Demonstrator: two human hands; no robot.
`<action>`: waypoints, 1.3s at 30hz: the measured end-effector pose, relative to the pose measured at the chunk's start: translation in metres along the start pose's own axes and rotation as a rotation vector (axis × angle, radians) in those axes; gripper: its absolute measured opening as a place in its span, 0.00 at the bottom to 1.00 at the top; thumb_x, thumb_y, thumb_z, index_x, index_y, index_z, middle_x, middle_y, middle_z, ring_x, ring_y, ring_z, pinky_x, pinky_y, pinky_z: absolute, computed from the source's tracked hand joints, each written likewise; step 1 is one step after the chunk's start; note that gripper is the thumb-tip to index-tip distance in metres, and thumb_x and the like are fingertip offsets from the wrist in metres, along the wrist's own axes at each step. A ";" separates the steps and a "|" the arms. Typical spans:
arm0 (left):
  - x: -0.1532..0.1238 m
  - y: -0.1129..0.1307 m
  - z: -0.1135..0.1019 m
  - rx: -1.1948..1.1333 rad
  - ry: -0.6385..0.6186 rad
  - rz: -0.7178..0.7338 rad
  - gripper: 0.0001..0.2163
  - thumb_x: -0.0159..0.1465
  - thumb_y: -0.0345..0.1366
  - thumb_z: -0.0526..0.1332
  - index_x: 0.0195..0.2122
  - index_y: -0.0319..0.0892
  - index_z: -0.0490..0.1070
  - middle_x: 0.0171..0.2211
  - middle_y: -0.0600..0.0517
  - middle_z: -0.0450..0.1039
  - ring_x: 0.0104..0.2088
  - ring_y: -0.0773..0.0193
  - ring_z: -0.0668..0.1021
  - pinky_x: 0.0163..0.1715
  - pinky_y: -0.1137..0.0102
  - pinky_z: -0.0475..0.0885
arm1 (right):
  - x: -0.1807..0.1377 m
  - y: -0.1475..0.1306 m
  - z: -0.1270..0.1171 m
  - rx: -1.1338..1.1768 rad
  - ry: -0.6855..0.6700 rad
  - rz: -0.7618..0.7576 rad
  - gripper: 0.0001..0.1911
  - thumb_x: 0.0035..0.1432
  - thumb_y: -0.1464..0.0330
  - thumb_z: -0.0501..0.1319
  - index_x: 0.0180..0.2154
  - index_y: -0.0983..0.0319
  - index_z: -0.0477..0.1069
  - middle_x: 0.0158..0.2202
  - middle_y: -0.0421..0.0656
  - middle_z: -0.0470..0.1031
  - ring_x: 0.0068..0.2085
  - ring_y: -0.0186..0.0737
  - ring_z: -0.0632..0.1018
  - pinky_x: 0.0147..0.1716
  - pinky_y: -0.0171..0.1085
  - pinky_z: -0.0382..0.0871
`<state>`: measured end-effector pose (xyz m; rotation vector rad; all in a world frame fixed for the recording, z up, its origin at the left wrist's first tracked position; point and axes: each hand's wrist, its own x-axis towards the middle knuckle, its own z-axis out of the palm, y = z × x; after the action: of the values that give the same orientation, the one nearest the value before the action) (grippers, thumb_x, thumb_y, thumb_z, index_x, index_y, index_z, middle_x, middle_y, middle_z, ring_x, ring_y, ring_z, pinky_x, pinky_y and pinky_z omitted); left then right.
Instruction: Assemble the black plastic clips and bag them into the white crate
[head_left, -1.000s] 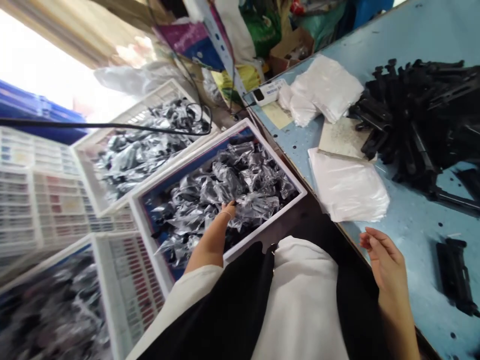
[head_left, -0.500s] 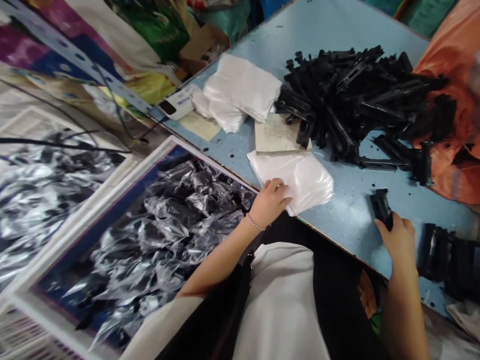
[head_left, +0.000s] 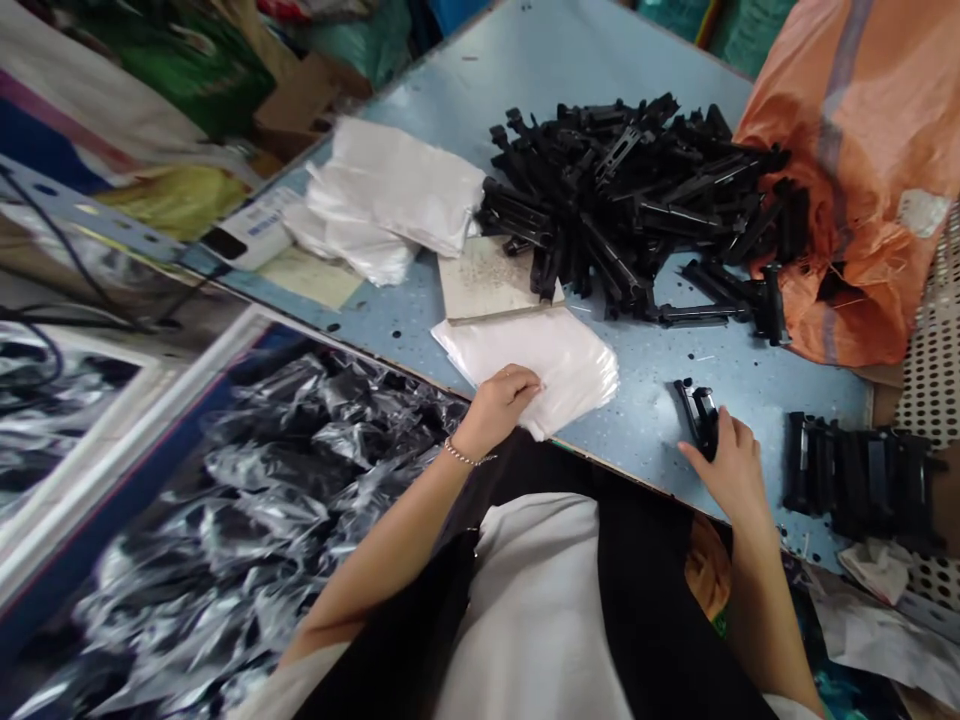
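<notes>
Left of your left hand (head_left: 499,405), a crate (head_left: 199,400) holds black parts in clear bags (head_left: 262,480). That hand's fingertips are drawn narrow at the near edge of the stack of plastic bags (head_left: 559,355); whether they pinch one, you can't tell. Beyond and between your hands, loose black parts (head_left: 637,210) lie heaped on the surface (head_left: 420,345). Your right hand (head_left: 731,465) curves around the near end of a black plastic piece (head_left: 699,405), its grip unclear, with a row of similar pieces (head_left: 859,470) to its right.

Left hand (head_left: 496,412) at white bag stack (head_left: 574,360), right hand (head_left: 733,462) at black parts (head_left: 703,420).
</notes>
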<state>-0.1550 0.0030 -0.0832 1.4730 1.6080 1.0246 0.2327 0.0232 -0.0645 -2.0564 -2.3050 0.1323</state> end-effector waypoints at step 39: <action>-0.115 0.037 -0.074 0.151 0.002 0.118 0.13 0.72 0.40 0.57 0.51 0.45 0.79 0.49 0.44 0.80 0.51 0.58 0.80 0.57 0.66 0.74 | -0.015 -0.177 -0.012 1.188 -0.895 -0.169 0.25 0.61 0.57 0.67 0.59 0.52 0.74 0.56 0.48 0.79 0.50 0.50 0.82 0.55 0.51 0.76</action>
<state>-0.1948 -0.1167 -0.0190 1.6856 1.6467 0.9875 0.0605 -0.0110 -0.0347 -1.1951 -1.7496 2.1044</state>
